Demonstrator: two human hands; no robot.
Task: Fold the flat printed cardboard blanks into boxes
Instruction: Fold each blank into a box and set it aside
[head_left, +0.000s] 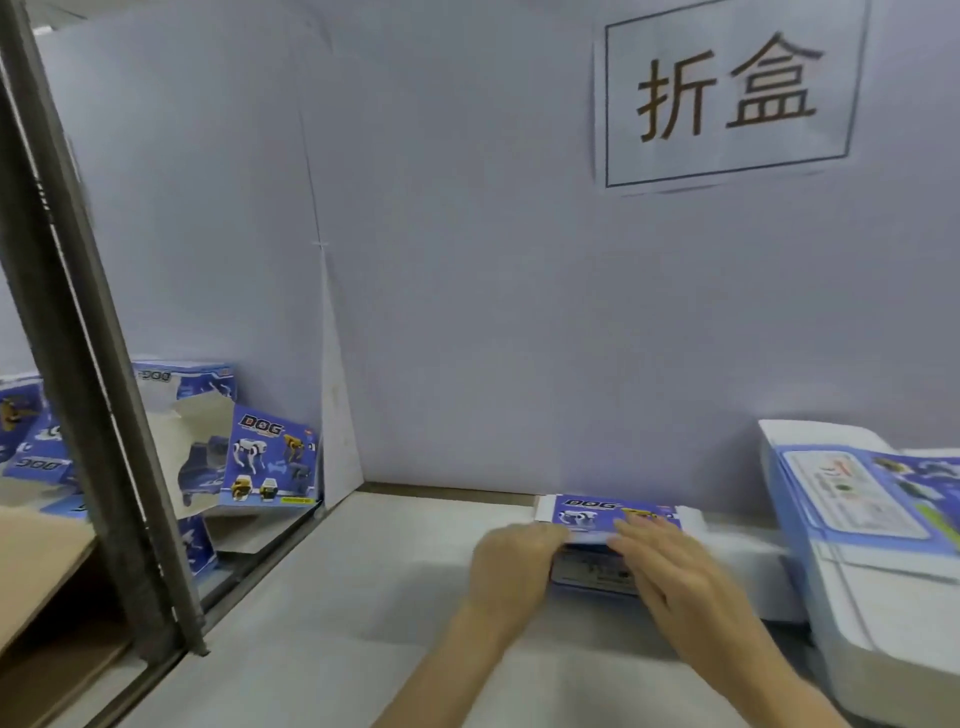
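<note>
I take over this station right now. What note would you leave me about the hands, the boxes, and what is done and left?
Left hand: grips the left end of the partly folded DOG blank on the table.
Right hand: fingers straight, pressing the same blank.
Done: folded boxes piled at far left.
Left: finish this blank, then the stack of flat blanks at right.

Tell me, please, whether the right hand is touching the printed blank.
Touching: in the head view, fingers of the right hand press on the printed blank.
</note>
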